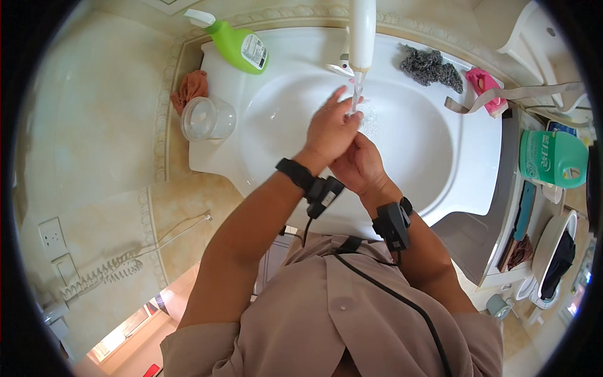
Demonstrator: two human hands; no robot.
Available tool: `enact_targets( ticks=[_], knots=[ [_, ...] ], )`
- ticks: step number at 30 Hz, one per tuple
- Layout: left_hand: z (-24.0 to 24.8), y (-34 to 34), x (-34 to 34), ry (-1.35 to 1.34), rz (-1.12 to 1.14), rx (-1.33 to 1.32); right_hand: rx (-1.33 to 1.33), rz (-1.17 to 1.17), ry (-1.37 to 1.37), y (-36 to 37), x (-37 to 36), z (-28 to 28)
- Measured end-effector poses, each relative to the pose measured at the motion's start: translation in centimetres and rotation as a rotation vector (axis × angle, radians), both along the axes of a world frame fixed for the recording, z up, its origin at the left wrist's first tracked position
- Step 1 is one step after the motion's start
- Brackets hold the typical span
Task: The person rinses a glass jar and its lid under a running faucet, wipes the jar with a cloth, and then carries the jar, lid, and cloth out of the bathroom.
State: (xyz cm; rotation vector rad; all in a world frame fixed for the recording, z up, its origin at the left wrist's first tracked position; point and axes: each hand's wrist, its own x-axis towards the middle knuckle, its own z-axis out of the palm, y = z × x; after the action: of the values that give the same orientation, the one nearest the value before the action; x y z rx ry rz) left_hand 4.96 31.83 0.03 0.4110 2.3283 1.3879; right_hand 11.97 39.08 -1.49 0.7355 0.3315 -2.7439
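Note:
Below the white faucet spout [362, 38], my two hands meet over the white washbasin [270, 135]. A thin stream of water [358, 85] runs down beside the fingers. My left hand [328, 131] lies on top, its fingers stretched toward the stream, and it holds nothing that I can see. Touching it from below and to the right is my right hand [361, 164], palm partly turned up. Most of the right fingers are hidden behind the left hand. Each wrist wears a black strap with a small black device.
A green spray bottle [237, 47], clear plastic tub [207, 118] and brown cloth [190, 91] sit at the basin's left rim. On the right rim lie a dark grey mesh scrubber [431, 68] and a pink packet [485, 88]. A green jug [553, 158] stands further right.

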Motion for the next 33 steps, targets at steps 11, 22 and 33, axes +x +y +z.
enact_targets(
  ticks=[11,22,33],
  knots=[
    [-2.0,-0.7,1.6,0.08,-0.084,0.27,-0.084,-0.106,-0.012,2.9,-0.8,0.0],
    [-1.1,0.7,0.9,0.136,0.026,0.179,-0.012,-0.129,-0.044,2.0,-0.2,0.8],
    [-3.5,-0.2,0.0,-0.26,0.233,0.187,0.067,-0.147,-0.038,0.0,-1.9,-0.4]
  ],
)
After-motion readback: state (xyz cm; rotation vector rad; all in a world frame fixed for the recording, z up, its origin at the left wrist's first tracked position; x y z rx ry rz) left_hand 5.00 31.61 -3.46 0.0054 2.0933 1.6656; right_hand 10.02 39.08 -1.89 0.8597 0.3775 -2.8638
